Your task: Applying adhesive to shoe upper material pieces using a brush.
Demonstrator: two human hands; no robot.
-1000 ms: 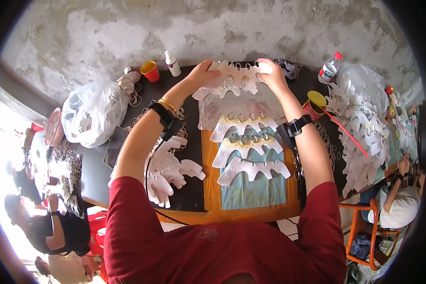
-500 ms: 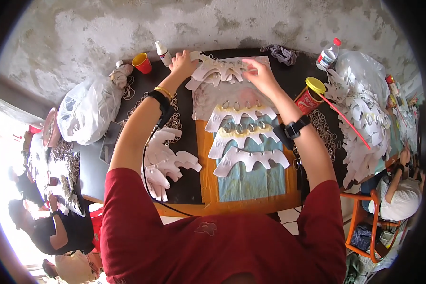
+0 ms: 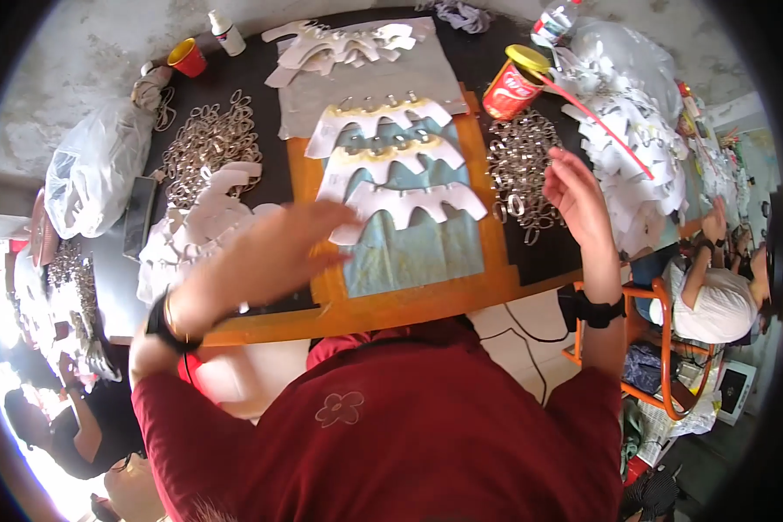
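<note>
Three white scalloped card strips lie in a column in front of me: the far strip (image 3: pixel 383 120) and the middle strip (image 3: pixel 395 160) carry metal rings and yellowish glue along their top edges, and the near strip (image 3: pixel 413 209) has no rings that I can see. My left hand (image 3: pixel 274 248), blurred by motion, hovers at the left end of the near strip with its fingers stretched out. My right hand (image 3: pixel 578 200) is beside a pile of metal rings (image 3: pixel 524 161), fingers loosely bent and apart, nothing visible in them.
Finished-looking strips (image 3: pixel 348 48) lie overlapped on a grey sheet (image 3: pixel 365 91) at the back. Plain white strips (image 3: pixel 191 230) and more rings (image 3: pixel 213 139) are at left. A red can (image 3: pixel 509 91) with a red stick stands right, before heaped white strips (image 3: pixel 639 139). Other people sit at both sides.
Both hands have left the ringed strips at the back and come nearer: the left to the near strip's left end, the right to the right-hand ring pile. My view has shifted.
</note>
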